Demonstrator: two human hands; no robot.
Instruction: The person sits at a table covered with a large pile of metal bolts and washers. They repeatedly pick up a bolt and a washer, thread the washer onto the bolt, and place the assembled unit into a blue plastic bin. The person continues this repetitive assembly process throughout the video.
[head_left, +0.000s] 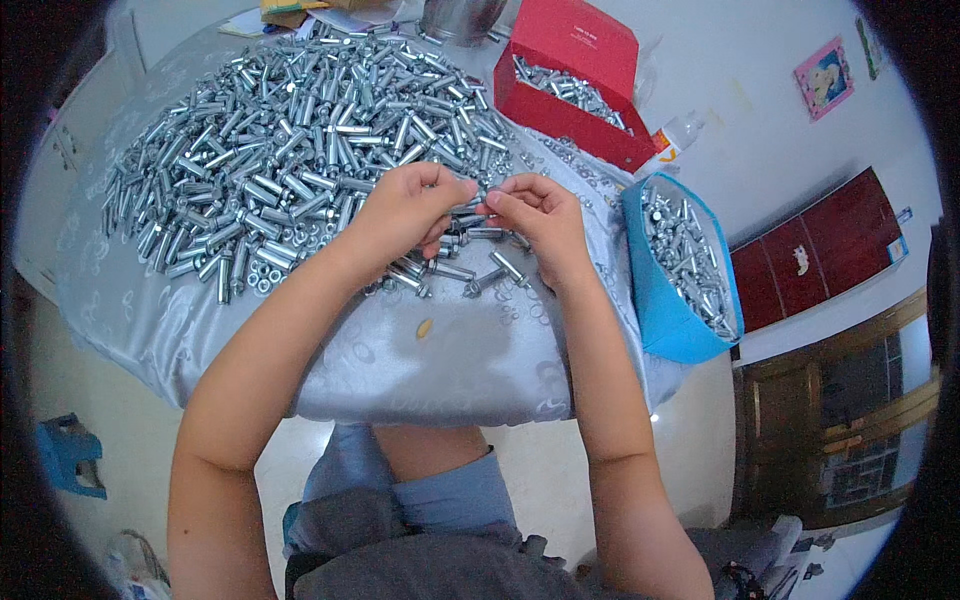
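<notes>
A large heap of silvery expansion bolts (290, 130) covers much of the cloth-covered table. At its near right edge my left hand (408, 210) and my right hand (545, 220) meet, almost touching at the fingertips. Both are closed in a pinch, thumbs against forefingers. Whatever small piece lies between them is mostly hidden by the fingers. Below the hands, a few loose bolts (510, 268) lie apart from the heap. Several nuts (265, 277) sit at the heap's near edge, left of my left forearm. Small rings or washers (570, 160) are scattered beyond my right hand.
An open red box (515, 100) with bolts in it stands at the far right. Nearer, a blue fabric bin (685, 335) full of bolts is at the table's right edge. A metal pot (462, 18) stands at the back. A small yellowish piece (424, 328) lies on the tablecloth (350, 375).
</notes>
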